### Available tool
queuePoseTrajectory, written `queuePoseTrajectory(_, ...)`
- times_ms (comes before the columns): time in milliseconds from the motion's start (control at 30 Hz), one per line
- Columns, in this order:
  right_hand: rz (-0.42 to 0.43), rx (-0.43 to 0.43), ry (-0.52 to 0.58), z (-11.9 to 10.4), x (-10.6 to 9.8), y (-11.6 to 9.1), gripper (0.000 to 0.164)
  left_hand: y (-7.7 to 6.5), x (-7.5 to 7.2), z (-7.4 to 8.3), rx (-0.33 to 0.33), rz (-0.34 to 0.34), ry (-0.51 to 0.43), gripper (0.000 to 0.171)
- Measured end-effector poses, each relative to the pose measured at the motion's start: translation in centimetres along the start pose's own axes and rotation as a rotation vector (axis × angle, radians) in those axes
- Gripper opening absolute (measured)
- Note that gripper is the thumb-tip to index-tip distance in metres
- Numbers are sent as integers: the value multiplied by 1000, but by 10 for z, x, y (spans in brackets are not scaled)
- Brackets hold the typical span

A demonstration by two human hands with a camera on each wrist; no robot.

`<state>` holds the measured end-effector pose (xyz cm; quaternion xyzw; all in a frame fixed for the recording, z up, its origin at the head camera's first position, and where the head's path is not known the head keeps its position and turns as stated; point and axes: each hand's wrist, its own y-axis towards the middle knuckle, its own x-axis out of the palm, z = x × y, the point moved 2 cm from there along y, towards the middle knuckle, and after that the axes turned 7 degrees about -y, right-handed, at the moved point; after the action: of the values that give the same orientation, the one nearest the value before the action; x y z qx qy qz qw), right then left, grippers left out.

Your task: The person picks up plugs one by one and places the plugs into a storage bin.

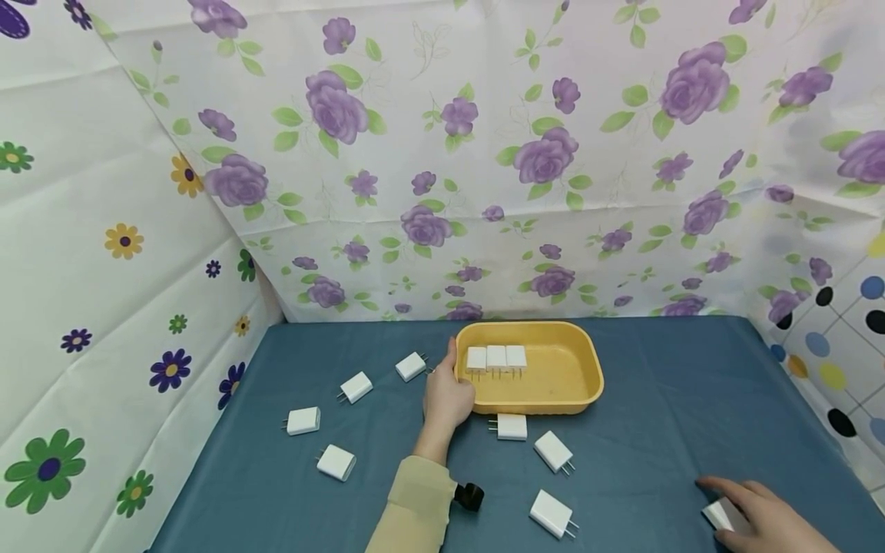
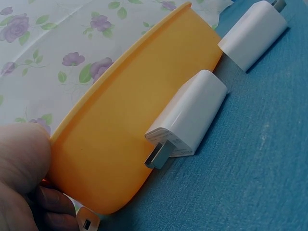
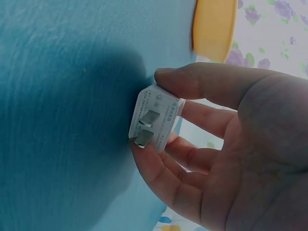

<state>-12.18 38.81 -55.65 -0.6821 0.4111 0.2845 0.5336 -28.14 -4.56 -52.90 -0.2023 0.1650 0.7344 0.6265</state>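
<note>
My left hand [image 1: 445, 395] grips the left end of a yellow plastic basin [image 1: 567, 407], thumb by the rim. Inside the basin, white charger plugs [image 1: 496, 358] stand side by side at the left with prongs toward me. At the lower right, my right hand [image 1: 767, 514] holds another white charger plug [image 3: 156, 115] between thumb and fingers, close over the table; its two flat prongs and printed face show in the right wrist view. Just in front of the basin lies a charger plug [image 2: 192, 115], prongs pointing left.
More charger plugs lie on the blue tablecloth [image 1: 643, 430]: several left of the basin, such as one charger plug [image 1: 303, 421], and others in front, such as one charger plug [image 1: 551, 514]. Flowered sheets [image 1: 429, 153] hang behind and at both sides.
</note>
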Motion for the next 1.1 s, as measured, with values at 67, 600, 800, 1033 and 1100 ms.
queuePoseTrajectory(67,8,-6,-1,-4,-2,-1,72,0,0,0,1,2,0,87)
queuePoseTrajectory(600,95,6,75,-39,-15,-3,85,1,1,-1,-5,10,2,87)
queuePoseTrajectory(800,118,12,154,-53,-24,1,86,0,-1,1,4,15,-8,86)
queuePoseTrajectory(1033,183,47,225,-77,-31,4,70,1,0,1,-5,9,10,88)
queuePoseTrajectory(1100,227,39,248,-85,-34,4,67,1,0,0,-5,8,8,88)
